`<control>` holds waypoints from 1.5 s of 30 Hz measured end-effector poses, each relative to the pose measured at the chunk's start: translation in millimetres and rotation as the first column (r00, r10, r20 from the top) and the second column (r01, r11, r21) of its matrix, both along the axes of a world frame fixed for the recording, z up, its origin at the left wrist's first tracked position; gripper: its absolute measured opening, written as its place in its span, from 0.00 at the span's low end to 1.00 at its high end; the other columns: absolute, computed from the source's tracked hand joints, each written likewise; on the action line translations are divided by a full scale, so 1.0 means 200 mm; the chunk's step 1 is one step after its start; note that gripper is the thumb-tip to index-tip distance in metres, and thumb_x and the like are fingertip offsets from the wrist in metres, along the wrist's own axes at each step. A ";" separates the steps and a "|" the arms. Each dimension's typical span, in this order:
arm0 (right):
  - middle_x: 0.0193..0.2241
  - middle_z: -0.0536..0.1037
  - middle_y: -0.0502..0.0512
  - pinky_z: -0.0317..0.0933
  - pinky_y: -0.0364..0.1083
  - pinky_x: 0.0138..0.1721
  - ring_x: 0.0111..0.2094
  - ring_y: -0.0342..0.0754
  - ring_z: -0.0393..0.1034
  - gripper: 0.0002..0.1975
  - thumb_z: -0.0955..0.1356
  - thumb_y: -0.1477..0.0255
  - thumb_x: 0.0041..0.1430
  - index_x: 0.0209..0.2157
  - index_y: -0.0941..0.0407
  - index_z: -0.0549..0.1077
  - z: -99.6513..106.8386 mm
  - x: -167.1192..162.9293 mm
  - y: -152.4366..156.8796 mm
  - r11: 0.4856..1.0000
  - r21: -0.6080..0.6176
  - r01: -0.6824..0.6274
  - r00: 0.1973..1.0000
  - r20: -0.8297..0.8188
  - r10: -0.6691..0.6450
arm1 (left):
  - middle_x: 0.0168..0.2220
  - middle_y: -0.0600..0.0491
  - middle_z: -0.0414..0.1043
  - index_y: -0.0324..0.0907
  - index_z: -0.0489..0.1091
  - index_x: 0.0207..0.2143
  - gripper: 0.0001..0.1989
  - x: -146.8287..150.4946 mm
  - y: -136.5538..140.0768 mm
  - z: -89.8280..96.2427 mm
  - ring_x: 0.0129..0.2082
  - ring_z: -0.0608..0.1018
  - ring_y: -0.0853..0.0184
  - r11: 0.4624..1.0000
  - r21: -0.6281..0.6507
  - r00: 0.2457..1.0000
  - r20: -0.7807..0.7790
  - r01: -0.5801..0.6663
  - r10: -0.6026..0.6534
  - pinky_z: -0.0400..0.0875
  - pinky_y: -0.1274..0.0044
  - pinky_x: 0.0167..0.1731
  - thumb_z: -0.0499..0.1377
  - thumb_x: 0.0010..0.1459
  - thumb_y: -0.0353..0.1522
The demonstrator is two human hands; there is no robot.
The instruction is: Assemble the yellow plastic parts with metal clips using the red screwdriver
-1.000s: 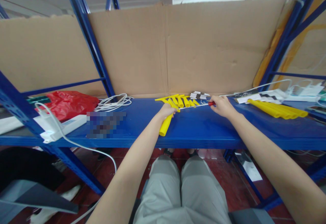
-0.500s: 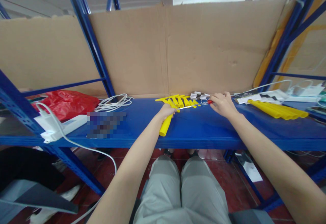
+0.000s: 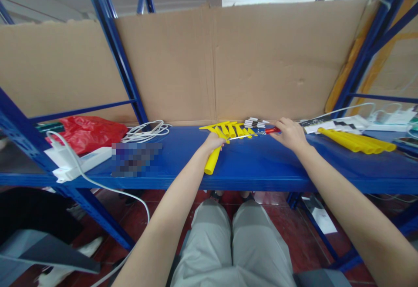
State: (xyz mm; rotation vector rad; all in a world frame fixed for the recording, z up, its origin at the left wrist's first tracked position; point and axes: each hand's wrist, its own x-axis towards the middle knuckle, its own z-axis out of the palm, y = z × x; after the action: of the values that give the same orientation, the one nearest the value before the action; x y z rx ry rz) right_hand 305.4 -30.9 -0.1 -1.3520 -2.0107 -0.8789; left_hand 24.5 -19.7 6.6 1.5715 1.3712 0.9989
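Observation:
My left hand (image 3: 214, 140) is wrapped round a yellow tube (image 3: 212, 161), whose lower end points toward the front edge. My right hand (image 3: 289, 133) has its fingers on the red handle of a screwdriver (image 3: 272, 130). The thin metal shaft runs left, and its tip is at the yellow piece by my left fingers; the exact contact is too small to make out. Behind my hands lie several yellow parts (image 3: 231, 128) in a row. Next to them is a stack of small black-and-white pieces (image 3: 255, 123).
Several yellow tubes (image 3: 357, 141) lie on the right of the blue shelf (image 3: 261, 169). To the left are a red plastic bag (image 3: 88, 133), a coiled white cable (image 3: 148, 131) and a white power strip (image 3: 86, 161). A cardboard sheet (image 3: 261, 60) stands along the back.
My right hand has shifted slightly right, and more of the screwdriver's red handle now shows. My left hand and the yellow tube have stayed in place.

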 end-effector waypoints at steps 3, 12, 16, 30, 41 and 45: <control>0.36 0.75 0.62 0.58 0.49 0.34 0.39 0.57 0.69 0.12 0.64 0.66 0.59 0.41 0.55 0.74 0.01 0.00 -0.01 0.999 -0.039 -0.025 1.000 -0.007 0.025 | 0.14 0.59 0.62 0.37 0.64 0.19 0.13 -0.01 0.02 -0.01 0.13 0.64 0.76 1.000 -0.006 0.999 -0.018 -0.029 0.029 0.60 0.82 0.18 0.59 0.49 0.16; 0.35 0.77 0.57 0.59 0.46 0.29 0.34 0.54 0.72 0.11 0.70 0.64 0.51 0.36 0.53 0.70 0.10 0.03 0.01 0.970 -0.222 -0.097 0.988 -0.138 0.067 | 0.14 0.59 0.63 0.36 0.67 0.21 0.09 -0.03 0.11 -0.07 0.13 0.64 0.75 1.000 0.009 1.000 -0.028 -0.013 0.013 0.62 0.81 0.18 0.60 0.49 0.18; 0.30 0.77 0.55 0.59 0.46 0.29 0.32 0.53 0.72 0.15 0.74 0.62 0.44 0.32 0.53 0.71 0.21 0.01 0.02 0.928 -0.348 -0.134 0.976 -0.211 0.062 | 0.14 0.58 0.64 0.35 0.68 0.23 0.08 -0.04 0.11 -0.07 0.13 0.65 0.76 1.000 0.006 1.000 -0.028 -0.011 0.012 0.62 0.82 0.18 0.59 0.50 0.17; 0.21 0.75 0.51 0.60 0.45 0.16 0.21 0.46 0.67 0.15 0.79 0.63 0.33 0.25 0.52 0.76 0.46 0.05 0.13 0.651 -0.678 -0.342 0.927 -0.358 0.114 | 0.13 0.59 0.62 0.37 0.65 0.19 0.12 -0.03 0.05 -0.03 0.13 0.64 0.77 0.999 -0.014 0.999 -0.004 -0.049 0.049 0.61 0.83 0.18 0.61 0.49 0.17; 0.26 0.77 0.56 0.64 0.47 0.20 0.26 0.50 0.70 0.14 0.77 0.62 0.41 0.29 0.53 0.75 0.50 0.00 0.06 0.626 -0.502 -0.597 0.701 -0.706 0.103 | 0.13 0.59 0.62 0.37 0.65 0.19 0.12 -0.03 0.04 -0.03 0.14 0.66 0.75 1.000 0.000 1.000 -0.004 -0.031 0.031 0.63 0.81 0.20 0.58 0.48 0.16; 0.19 0.71 0.52 0.62 0.47 0.20 0.21 0.46 0.65 0.18 0.75 0.58 0.44 0.32 0.54 0.72 0.36 -0.06 0.08 0.783 -0.291 -0.550 0.582 -0.806 0.109 | 0.15 0.58 0.64 0.36 0.67 0.22 0.09 -0.03 0.08 -0.05 0.14 0.66 0.75 0.999 0.000 0.999 0.006 -0.050 0.050 0.63 0.81 0.19 0.58 0.49 0.17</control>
State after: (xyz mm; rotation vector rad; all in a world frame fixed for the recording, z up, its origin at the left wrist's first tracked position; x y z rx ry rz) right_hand 294.1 -14.5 72.0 -1.2021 -1.7250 0.4502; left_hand 18.5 -4.1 -3.9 1.5396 1.4125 1.0329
